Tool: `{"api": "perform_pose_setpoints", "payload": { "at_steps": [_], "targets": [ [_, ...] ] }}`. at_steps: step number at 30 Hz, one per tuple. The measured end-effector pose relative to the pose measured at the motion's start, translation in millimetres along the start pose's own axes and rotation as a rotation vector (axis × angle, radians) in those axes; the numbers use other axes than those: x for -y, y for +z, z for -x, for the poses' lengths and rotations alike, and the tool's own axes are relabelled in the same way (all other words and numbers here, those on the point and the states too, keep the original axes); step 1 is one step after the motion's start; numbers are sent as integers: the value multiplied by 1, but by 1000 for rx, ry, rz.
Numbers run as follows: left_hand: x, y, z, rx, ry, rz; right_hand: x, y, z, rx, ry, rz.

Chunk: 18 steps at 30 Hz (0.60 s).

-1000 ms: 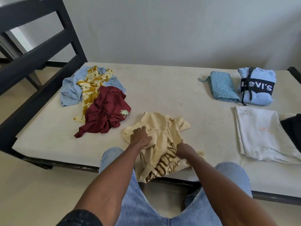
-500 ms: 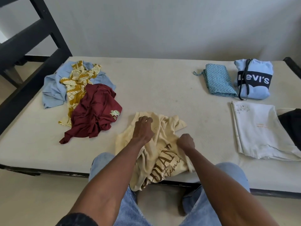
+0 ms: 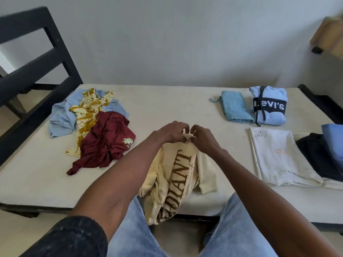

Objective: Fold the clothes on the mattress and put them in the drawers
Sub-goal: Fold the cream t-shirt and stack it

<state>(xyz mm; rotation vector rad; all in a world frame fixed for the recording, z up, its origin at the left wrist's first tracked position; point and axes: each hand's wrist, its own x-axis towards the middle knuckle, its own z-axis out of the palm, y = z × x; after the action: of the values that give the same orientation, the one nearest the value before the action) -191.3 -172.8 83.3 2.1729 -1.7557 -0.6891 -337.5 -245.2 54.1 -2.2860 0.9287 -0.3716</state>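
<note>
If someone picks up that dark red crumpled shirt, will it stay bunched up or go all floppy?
Probably floppy: the dark red crumpled shirt lies in soft folds on the mattress. It likely hangs limp, like the cream printed T-shirt drooping from both hands. It partly overlaps the yellow patterned cloth, so that may drag.

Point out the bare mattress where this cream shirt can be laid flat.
Bare mattress runs between the maroon shirt and the folded teal patterned cloth, beyond both hands. The left end is crowded with unfolded clothes; the right end with folded ones, including the white folded shirt.
</note>
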Motion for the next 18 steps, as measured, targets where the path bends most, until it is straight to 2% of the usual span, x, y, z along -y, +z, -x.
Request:
{"api": "perform_pose_setpoints", "payload": {
  "at_steps": [2,5,7,9,11,14,15,16,18],
  "targets": [
    [-1,-18,11,-72,12,10,11,2,4,-45,-30,145],
    [-4,-48,32,-201,42,333,15,3,12,-151,56,284],
    [-3,-72,52,-302,56,636,10,-2,16,-228,169,252],
    [9,-97,69,-397,6,822,3,-15,17,-319,241,126],
    [33,-116,80,-502,-90,774,3,-35,13,-434,248,-42],
    [67,-135,95,-589,-256,244,28,-70,6,-554,141,-251],
    [72,-137,97,-611,-263,227,36,-80,2,-547,104,-257],
    [75,-139,99,-638,-237,314,44,-89,-1,-523,68,-242],
    [73,-140,103,-675,-188,593,57,-104,-5,-467,19,-219]
  ]
}}
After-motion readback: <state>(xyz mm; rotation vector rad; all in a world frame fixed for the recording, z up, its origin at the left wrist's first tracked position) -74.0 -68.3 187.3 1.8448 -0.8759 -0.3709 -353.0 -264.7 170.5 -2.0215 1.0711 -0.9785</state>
